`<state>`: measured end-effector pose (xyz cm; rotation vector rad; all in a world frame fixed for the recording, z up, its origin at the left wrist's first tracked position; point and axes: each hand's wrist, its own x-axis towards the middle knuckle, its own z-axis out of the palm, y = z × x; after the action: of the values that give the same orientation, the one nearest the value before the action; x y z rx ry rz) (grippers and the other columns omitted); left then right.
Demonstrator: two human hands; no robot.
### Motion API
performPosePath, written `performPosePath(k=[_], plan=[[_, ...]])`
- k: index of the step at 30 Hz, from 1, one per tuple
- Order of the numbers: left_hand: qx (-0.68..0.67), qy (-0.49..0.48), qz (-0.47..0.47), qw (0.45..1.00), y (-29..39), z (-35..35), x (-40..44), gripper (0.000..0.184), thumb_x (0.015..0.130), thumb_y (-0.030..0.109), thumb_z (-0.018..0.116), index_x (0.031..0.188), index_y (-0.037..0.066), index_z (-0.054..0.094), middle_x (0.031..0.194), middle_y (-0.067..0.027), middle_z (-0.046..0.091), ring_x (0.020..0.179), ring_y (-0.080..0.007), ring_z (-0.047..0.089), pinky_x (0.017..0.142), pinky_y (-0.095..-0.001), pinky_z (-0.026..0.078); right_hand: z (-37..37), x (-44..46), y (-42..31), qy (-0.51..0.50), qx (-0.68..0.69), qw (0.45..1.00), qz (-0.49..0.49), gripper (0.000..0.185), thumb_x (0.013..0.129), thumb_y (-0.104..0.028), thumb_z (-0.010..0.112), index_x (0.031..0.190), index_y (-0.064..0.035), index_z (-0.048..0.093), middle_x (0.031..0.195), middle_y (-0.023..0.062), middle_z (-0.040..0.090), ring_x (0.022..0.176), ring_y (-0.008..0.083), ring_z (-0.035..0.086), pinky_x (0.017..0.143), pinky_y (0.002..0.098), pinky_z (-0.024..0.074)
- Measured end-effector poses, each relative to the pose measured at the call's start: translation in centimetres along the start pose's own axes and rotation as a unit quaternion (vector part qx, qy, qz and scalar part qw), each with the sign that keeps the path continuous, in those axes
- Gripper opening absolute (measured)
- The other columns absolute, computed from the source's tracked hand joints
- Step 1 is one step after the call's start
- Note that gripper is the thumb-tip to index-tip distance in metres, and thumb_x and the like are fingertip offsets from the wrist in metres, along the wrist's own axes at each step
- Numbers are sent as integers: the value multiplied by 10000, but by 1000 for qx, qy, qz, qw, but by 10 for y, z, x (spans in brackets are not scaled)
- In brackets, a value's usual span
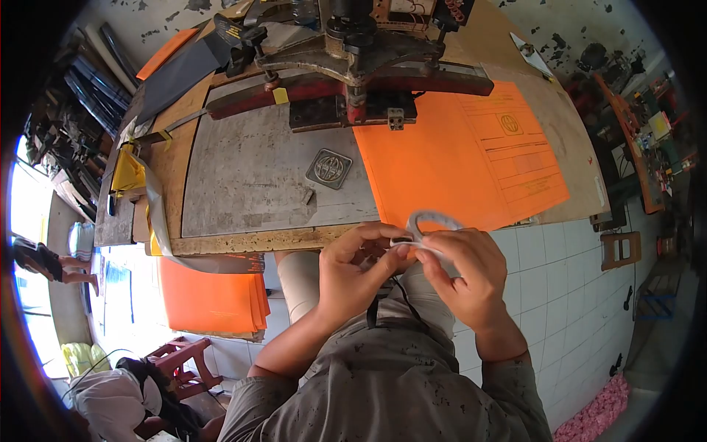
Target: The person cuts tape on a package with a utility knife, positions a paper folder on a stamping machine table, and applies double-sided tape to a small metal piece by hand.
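Note:
My left hand and my right hand meet in front of my lap, just off the table's front edge. A pale roll of tape is between the fingers of my right hand. The fingertips of my left hand pinch a small dark piece beside the roll. Beyond my right hand lies a large orange printed sheet on the table. A square metal plate with a round emblem rests on the grey board.
A heavy press with a red bar stands over the table. Orange sheets are stacked low at the left. Yellow and grey strips hang off the left edge. A person is at the lower left, near a red stool.

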<state>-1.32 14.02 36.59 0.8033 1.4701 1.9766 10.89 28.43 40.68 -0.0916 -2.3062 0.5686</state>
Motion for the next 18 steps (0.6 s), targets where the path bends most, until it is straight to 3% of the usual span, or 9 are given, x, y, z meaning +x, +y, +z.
performPosePath(k=[4, 7, 9, 10, 13, 15, 18], plan=[[174, 17, 140, 975, 4, 3, 1, 214, 863, -40, 779, 1058, -25, 692, 1014, -116, 752, 867, -138, 705, 721, -243, 563, 12, -3, -3, 43, 26, 998, 41, 286, 727, 41, 805, 990, -55, 742, 913, 28, 714, 806, 207, 670, 693, 332, 476], [235, 36, 224, 945, 7, 3, 5, 194, 837, -40, 800, 1011, 1, 726, 986, -107, 750, 847, -142, 737, 646, -281, 601, 13, -2, -2, 52, 30, 998, 23, 283, 713, 59, 792, 970, -48, 738, 888, 33, 714, 797, 210, 667, 688, 325, 469], [258, 25, 251, 933, 9, 1, 2, 215, 814, -62, 797, 1010, -2, 729, 1006, -117, 753, 859, -157, 738, 659, -301, 609, 14, -1, 0, 54, 35, 998, 8, 269, 712, 60, 790, 956, -38, 732, 877, 49, 713, 794, 213, 664, 689, 317, 479], [270, 20, 264, 926, 10, -1, 0, 227, 803, -73, 795, 1009, -4, 731, 1016, -122, 755, 864, -164, 738, 665, -311, 612, 15, -2, 1, 53, 80, 995, 35, 258, 718, 62, 786, 951, -30, 729, 875, 58, 713, 798, 206, 665, 691, 307, 485], [304, 1, 433, 848, -3, -10, 1, 261, 788, -56, 776, 1042, -17, 731, 1053, -143, 756, 899, -204, 751, 693, -320, 618, 22, -10, 2, 54, 207, 970, 112, 208, 746, 68, 767, 935, -6, 719, 879, 82, 711, 816, 177, 663, 701, 277, 501], [293, -43, 457, 839, -2, -16, -3, 279, 791, -26, 761, 1067, -17, 729, 1068, -153, 754, 903, -228, 755, 717, -326, 617, 30, -15, 0, 62, 282, 944, 157, 157, 780, 70, 742, 920, 9, 712, 894, 93, 709, 835, 147, 657, 711, 259, 509], [289, -103, 469, 828, 26, -26, -21, 246, 820, 5, 731, 1066, -1, 724, 1049, -123, 758, 898, -229, 756, 733, -325, 608, 34, -11, 43, 179, 231, 924, 248, 100, 868, 42, 725, 966, 34, 708, 945, 92, 697, 878, 113, 640, 753, 248, 500]])
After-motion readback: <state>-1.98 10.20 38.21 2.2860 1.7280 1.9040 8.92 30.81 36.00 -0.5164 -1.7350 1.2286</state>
